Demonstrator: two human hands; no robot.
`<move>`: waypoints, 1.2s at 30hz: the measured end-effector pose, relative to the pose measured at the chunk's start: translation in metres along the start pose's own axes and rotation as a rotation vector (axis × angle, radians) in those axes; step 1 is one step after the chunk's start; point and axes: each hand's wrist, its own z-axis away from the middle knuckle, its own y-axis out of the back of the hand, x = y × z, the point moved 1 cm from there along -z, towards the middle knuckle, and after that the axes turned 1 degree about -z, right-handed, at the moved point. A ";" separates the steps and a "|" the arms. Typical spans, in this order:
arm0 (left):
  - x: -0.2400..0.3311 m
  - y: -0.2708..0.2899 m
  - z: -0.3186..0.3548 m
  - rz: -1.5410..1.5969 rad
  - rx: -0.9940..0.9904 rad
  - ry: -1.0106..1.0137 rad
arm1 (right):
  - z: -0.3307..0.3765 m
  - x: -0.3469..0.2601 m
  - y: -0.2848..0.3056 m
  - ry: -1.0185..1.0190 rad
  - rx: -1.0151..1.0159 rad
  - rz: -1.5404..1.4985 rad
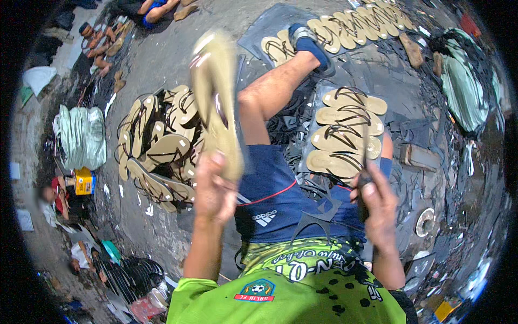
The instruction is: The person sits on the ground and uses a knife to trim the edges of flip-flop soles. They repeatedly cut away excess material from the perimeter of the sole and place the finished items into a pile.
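Note:
My left hand (212, 189) is closed around the heel end of a tan flip-flop (222, 129), which stands upright and is blurred by motion. In my right hand (379, 197) is the dark handle of a knife (365, 186); its narrow blade points away from me, over the edge of a row of tan flip-flops (337, 137) with dark straps. Those lie side by side on a dark sheet over my right leg. To the left of the raised sandal, a heap of similar flip-flops (167, 146) rests on the ground.
Black offcuts (294, 127) litter the ground between and around my legs. A longer row of flip-flops (356, 27) lies beyond my left foot. Pale green sacks (81, 137) stand at left, another sack (464, 89) at right. Other people sit at the far left (100, 46).

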 end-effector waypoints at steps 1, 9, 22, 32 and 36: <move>-0.014 -0.018 0.012 -0.001 -0.057 0.023 | 0.009 0.012 -0.004 0.198 -0.020 0.179; -0.052 -0.072 0.036 0.398 -0.107 0.251 | 0.044 0.036 -0.021 0.551 -0.012 0.474; -0.069 -0.061 0.056 0.235 -0.065 0.328 | 0.024 0.004 -0.016 0.350 -0.185 0.553; -0.081 -0.018 0.071 0.013 -0.119 0.395 | 0.008 -0.002 -0.020 0.208 -0.489 0.441; -0.077 -0.012 0.072 -0.009 -0.099 0.406 | 0.002 -0.003 -0.037 0.204 -0.491 0.434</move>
